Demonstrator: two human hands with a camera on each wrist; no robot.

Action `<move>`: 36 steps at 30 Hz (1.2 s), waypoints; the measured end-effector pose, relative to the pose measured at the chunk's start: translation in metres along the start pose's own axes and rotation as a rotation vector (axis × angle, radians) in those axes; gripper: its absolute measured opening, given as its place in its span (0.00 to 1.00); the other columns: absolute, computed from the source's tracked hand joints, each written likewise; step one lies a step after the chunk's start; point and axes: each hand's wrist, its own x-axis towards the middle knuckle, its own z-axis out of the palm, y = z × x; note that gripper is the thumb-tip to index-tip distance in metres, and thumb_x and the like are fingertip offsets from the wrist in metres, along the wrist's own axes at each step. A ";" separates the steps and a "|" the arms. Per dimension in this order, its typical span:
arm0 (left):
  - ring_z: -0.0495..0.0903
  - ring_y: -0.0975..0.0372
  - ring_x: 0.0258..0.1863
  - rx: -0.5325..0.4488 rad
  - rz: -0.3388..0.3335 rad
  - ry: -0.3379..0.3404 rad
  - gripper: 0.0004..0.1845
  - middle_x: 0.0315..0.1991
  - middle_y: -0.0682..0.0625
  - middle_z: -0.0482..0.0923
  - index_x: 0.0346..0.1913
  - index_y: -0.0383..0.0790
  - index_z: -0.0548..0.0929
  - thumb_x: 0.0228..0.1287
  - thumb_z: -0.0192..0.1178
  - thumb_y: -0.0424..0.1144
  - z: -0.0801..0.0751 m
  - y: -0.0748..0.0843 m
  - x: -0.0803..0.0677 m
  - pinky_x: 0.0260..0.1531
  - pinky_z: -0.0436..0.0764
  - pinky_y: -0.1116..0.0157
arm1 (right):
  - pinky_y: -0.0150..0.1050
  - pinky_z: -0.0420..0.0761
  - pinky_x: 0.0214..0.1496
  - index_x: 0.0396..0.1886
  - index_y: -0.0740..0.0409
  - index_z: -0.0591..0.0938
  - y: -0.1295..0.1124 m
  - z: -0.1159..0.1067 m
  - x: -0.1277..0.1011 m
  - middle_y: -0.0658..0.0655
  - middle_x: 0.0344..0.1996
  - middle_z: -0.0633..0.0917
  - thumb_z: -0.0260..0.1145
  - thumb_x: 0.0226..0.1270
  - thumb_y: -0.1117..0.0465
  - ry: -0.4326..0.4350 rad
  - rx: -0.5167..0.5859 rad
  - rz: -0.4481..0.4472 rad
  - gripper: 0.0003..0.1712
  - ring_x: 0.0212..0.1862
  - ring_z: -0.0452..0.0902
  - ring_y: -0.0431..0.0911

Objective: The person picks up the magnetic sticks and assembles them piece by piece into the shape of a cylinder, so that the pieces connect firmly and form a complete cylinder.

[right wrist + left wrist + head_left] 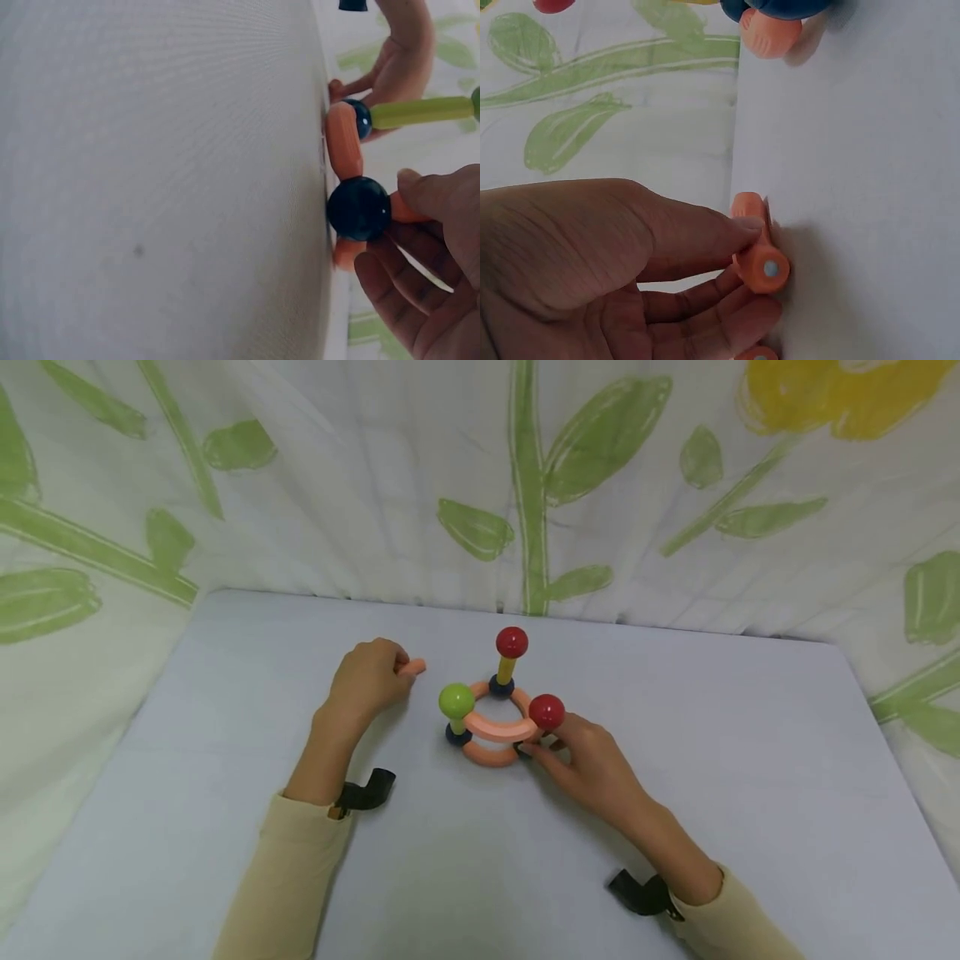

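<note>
Orange curved rods [489, 755] and dark blue balls [459, 734] make a ring low on the table. From it rise a yellow stick [507, 671] topped by a red ball [512, 642] and a green stick [420, 112] under a green ball [457, 701]. An upper orange curved rod [498, 729] spans from the green ball to a second red ball [547, 712]. My right hand [596, 768] pinches an orange stick [406, 210] at the near-right dark ball [359, 208]. Left of the ring, my left hand [369, 679] pinches an orange rod [765, 271] with a grey end disc.
The white table [720, 760] ends at the back against a curtain [375, 485] painted with leaves. Black devices [367, 792] are strapped at both wrists. Below the left fingers, another orange end [757, 353] shows at the left wrist view's edge.
</note>
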 end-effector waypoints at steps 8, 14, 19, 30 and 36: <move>0.86 0.46 0.50 -0.098 0.002 -0.020 0.21 0.51 0.37 0.89 0.56 0.33 0.87 0.78 0.62 0.49 -0.002 0.003 -0.003 0.52 0.84 0.49 | 0.40 0.91 0.45 0.50 0.55 0.84 0.004 0.003 -0.002 0.51 0.39 0.90 0.79 0.64 0.66 0.014 0.005 -0.019 0.17 0.43 0.88 0.42; 0.88 0.50 0.51 -0.191 0.004 -0.085 0.25 0.51 0.40 0.90 0.60 0.43 0.87 0.76 0.62 0.59 -0.013 0.003 -0.004 0.53 0.83 0.51 | 0.40 0.91 0.46 0.49 0.56 0.84 0.003 0.004 0.002 0.51 0.39 0.90 0.79 0.64 0.66 0.013 0.012 -0.040 0.16 0.43 0.88 0.43; 0.88 0.54 0.44 -0.253 0.063 -0.122 0.27 0.41 0.44 0.90 0.64 0.51 0.86 0.75 0.60 0.64 -0.033 0.012 -0.010 0.47 0.81 0.57 | 0.42 0.91 0.46 0.50 0.56 0.85 0.003 0.005 0.004 0.52 0.40 0.91 0.79 0.64 0.65 0.012 0.003 -0.035 0.16 0.44 0.88 0.45; 0.86 0.60 0.43 -0.284 0.159 -0.059 0.22 0.37 0.51 0.89 0.58 0.57 0.89 0.71 0.64 0.64 -0.057 0.056 -0.032 0.46 0.78 0.58 | 0.42 0.91 0.47 0.53 0.56 0.85 0.002 0.007 0.002 0.52 0.41 0.91 0.79 0.64 0.65 0.007 0.011 -0.022 0.18 0.44 0.88 0.45; 0.87 0.59 0.51 -0.256 0.197 -0.078 0.23 0.54 0.54 0.89 0.58 0.55 0.90 0.71 0.64 0.65 -0.061 0.066 -0.033 0.53 0.83 0.54 | 0.41 0.91 0.47 0.54 0.56 0.85 0.002 0.002 0.001 0.53 0.42 0.91 0.79 0.64 0.64 0.017 -0.015 -0.013 0.19 0.45 0.89 0.45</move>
